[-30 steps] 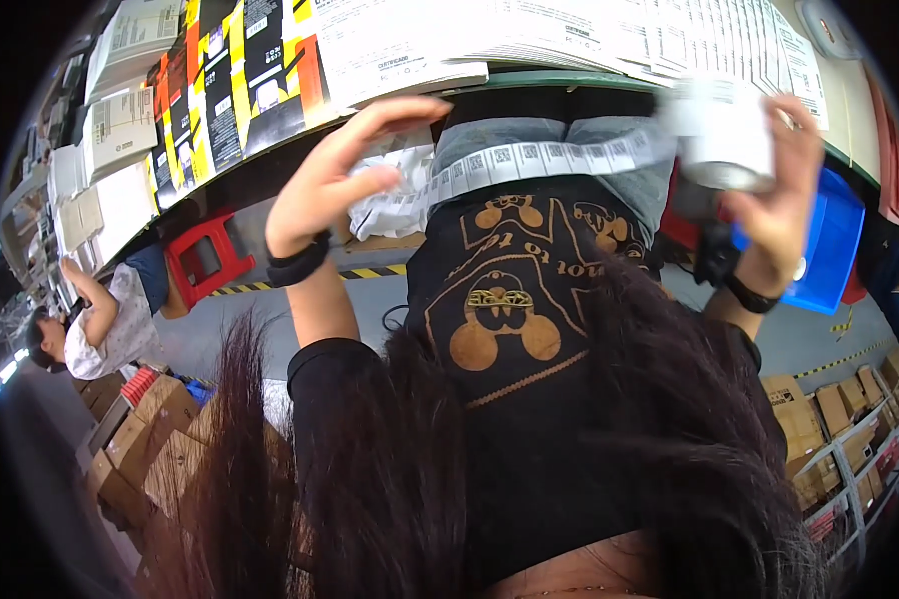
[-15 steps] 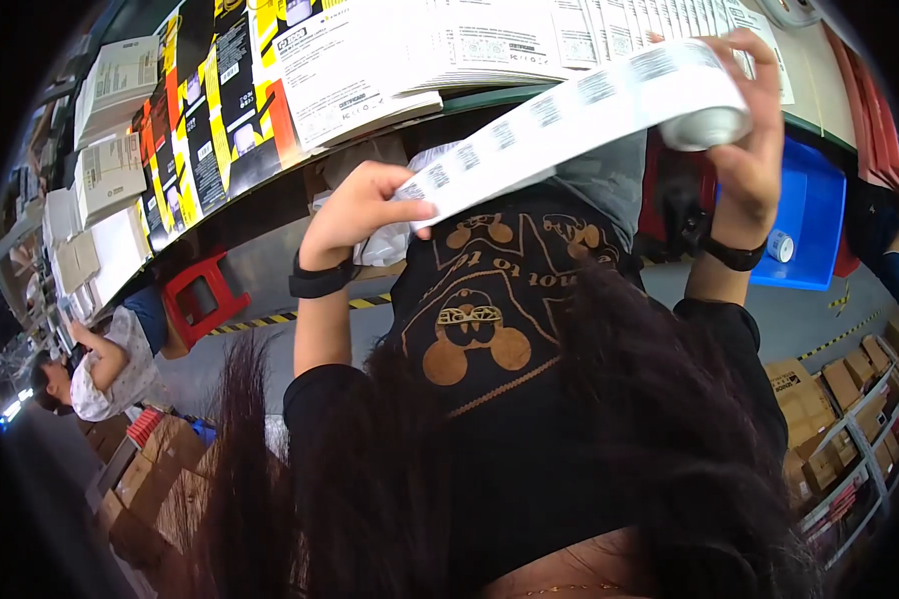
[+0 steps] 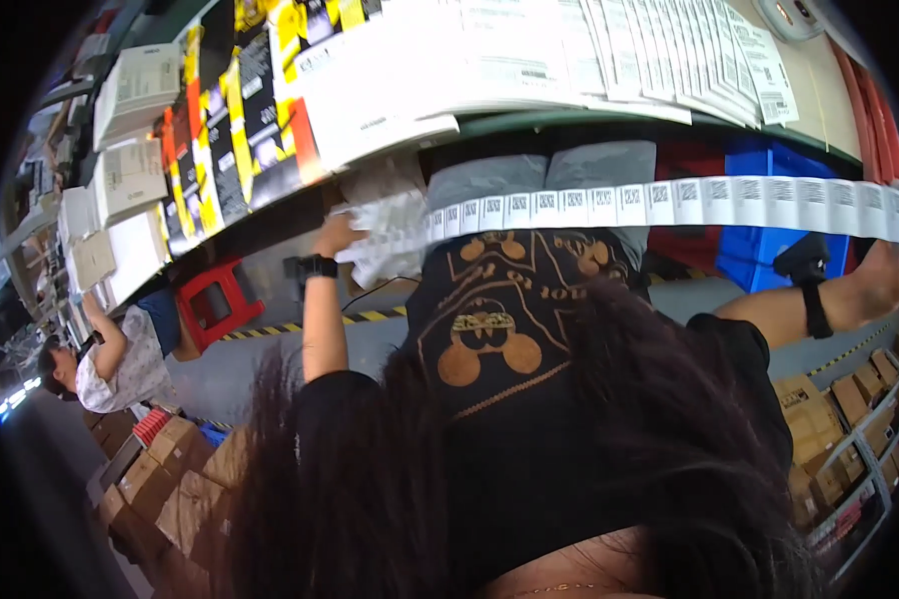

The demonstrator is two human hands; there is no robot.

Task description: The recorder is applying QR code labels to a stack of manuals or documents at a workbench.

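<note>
A long white strip of printed labels (image 3: 579, 208) stretches across in front of my lap, between my two hands. At its left end my left hand (image 3: 340, 236) is closed on the strip; motion smears the fingers and the strip there. My right hand (image 3: 881, 278), far out at the right edge of the view, grips the label roll, which is mostly cut off by the dark rim. The strip hangs nearly level and taut, its printed codes facing up.
Stacks of white printed sheets (image 3: 529, 60) and black-and-yellow packaging (image 3: 260, 100) cover the table ahead. Below its edge stand a blue bin (image 3: 759, 255) and a red stool (image 3: 220, 299). Another person (image 3: 130, 359) works at left. Cardboard boxes (image 3: 809, 419) fill shelves at right.
My right hand has swung far right and down with the roll, and my left hand has moved left and slightly down. Much more of the strip is unrolled between them.
</note>
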